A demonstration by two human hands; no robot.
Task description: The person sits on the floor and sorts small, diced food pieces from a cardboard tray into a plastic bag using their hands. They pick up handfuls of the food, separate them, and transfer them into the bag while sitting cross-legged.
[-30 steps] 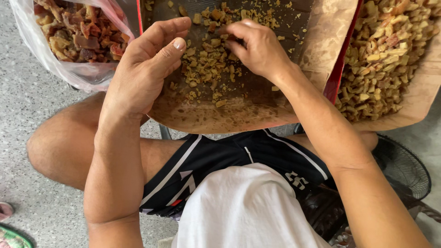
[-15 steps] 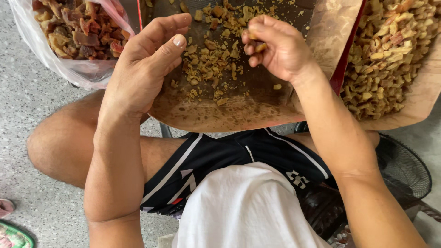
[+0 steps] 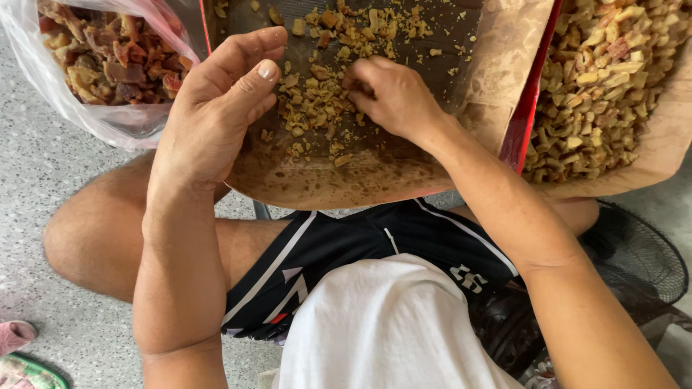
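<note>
- Head view: left hand (image 3: pixel 216 115) lies open, fingers loose, resting on the left edge of the brown paper tray (image 3: pixel 346 180) and steadying it.
- Right hand (image 3: pixel 393 97) has its fingers curled down into the small tan pieces (image 3: pixel 317 108) on the tray; whether it grips any cannot be told.
- Step in hand, as judged: sorting pieces.
- Next move calls for a fingertip pinch on one piece.
- Plastic bag (image 3: pixel 101 65) of reddish chunks sits left; a second tray (image 3: pixel 613 79) of pieces sits right.

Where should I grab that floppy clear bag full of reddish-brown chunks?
Probably at the plastic bag's loose upper edge, coming from above on the side near the left hand. The film looks thin and sags under the chunks, so gathering the rim should hold better than squeezing its bulging belly.
</note>
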